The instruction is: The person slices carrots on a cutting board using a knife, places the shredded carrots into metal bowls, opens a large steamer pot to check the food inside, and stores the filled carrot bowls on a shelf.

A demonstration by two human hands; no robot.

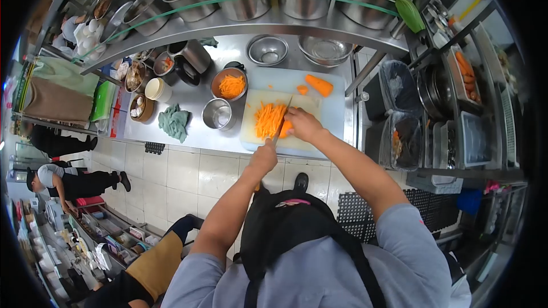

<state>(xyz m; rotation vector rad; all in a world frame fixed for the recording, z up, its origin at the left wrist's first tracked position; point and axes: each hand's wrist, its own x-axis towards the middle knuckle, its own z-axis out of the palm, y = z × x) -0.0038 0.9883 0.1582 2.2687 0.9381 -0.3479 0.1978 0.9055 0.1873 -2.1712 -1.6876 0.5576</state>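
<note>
My left hand (264, 157) is wrapped round the handle of a kitchen knife (278, 133). Its blade points away from me, between a heap of orange carrot strips (268, 120) and my right hand (304, 125). The right fingers are curled down onto a cut carrot piece (286, 130) beside the blade. All this lies on a pale cutting board (308, 105), which rests on a larger bluish-white board (337, 88). At the far side of the boards are a thick peeled carrot (319, 85) and a smaller carrot chunk (302, 89).
Left of the boards stand a bowl of carrot strips (232, 86), a metal bowl (218, 114) and a crumpled green cloth (173, 122). A steel shelf (251, 23) with several pots spans the back. Lined bins (402, 142) stand at right. Other people (74, 182) are at left.
</note>
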